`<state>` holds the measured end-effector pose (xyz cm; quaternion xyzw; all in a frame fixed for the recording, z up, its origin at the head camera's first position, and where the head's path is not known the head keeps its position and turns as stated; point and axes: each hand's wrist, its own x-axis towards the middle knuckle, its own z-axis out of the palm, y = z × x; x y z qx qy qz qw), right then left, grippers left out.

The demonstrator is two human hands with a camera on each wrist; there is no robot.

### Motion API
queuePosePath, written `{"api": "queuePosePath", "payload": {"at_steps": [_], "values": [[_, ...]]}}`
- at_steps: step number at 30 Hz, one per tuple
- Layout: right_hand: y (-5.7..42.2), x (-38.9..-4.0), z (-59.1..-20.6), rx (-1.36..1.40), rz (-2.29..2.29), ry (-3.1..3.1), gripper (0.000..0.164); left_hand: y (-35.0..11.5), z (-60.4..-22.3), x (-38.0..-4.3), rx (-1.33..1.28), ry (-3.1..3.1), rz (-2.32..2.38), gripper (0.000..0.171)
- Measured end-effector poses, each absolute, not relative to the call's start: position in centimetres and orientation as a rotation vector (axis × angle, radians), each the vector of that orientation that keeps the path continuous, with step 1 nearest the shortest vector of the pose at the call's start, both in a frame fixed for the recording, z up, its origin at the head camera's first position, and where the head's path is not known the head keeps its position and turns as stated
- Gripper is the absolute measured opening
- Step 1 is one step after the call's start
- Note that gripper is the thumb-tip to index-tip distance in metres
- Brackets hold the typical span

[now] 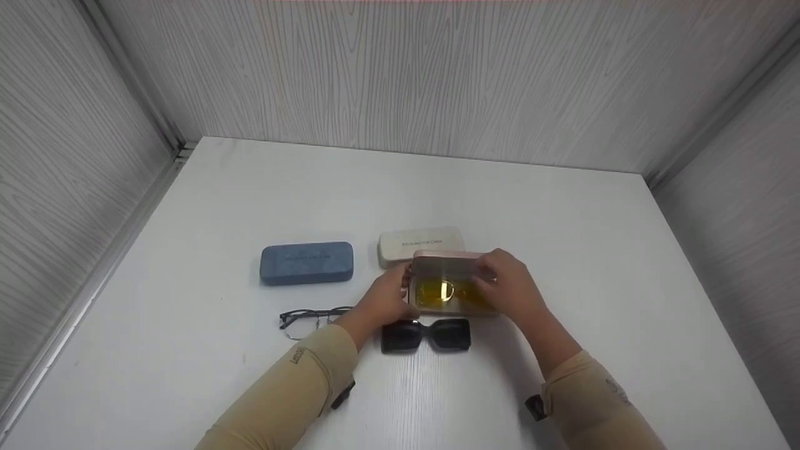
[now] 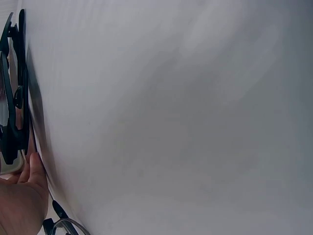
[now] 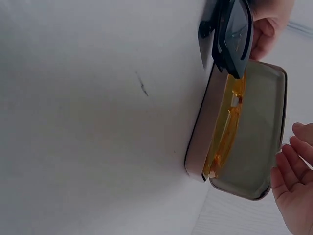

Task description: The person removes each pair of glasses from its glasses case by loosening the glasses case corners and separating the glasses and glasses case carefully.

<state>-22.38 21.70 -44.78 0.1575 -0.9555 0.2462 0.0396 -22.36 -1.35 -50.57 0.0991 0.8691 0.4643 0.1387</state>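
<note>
A pinkish glasses case (image 1: 456, 309) stands with its lid raised, near the middle of the table. Yellow-tinted glasses (image 3: 227, 142) lie inside it. My left hand (image 1: 387, 294) grips the case's left end, thumb toward me and fingers behind. At the lid's right edge is my right hand (image 1: 512, 284); in the right wrist view its loosely bent fingers (image 3: 281, 183) touch the rim of the lid (image 3: 261, 127). Black sunglasses (image 1: 426, 335) rest in front of the case. Thin-framed eyeglasses (image 1: 306, 315) sit left of them, partly hidden by my left wrist.
A blue glasses case (image 1: 306, 262) lies closed at the left. Behind the pinkish case is a cream glasses case (image 1: 419, 244), closed and partly covered by the raised lid. Grey wood-grain panels (image 1: 400, 75) border the white table (image 1: 594, 250) at the back and sides.
</note>
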Motion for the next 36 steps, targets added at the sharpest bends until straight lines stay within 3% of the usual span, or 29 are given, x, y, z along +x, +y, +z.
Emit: {"api": "queuePosePath", "payload": {"at_steps": [7, 16, 22, 36], "values": [[19.9, -22.5, -45.9, 0.649, 0.443, -3.017, 0.026, -1.4, -50.6, -22.4, 0.289, 2.524, 1.327, 0.092], [18.7, -23.0, -47.1, 0.584, 0.22, -3.117, 0.012, -1.4, -50.4, -22.2, 0.276, 2.503, 1.338, 0.093], [18.3, -22.9, -47.1, 0.566, 0.236, -3.13, 0.006, -1.4, -50.5, -22.2, 0.275, 2.493, 1.375, 0.091], [19.6, -22.0, -45.4, 0.509, 0.346, -3.089, 0.006, -1.4, -50.7, -22.3, 0.28, 2.501, 1.374, 0.092]]}}
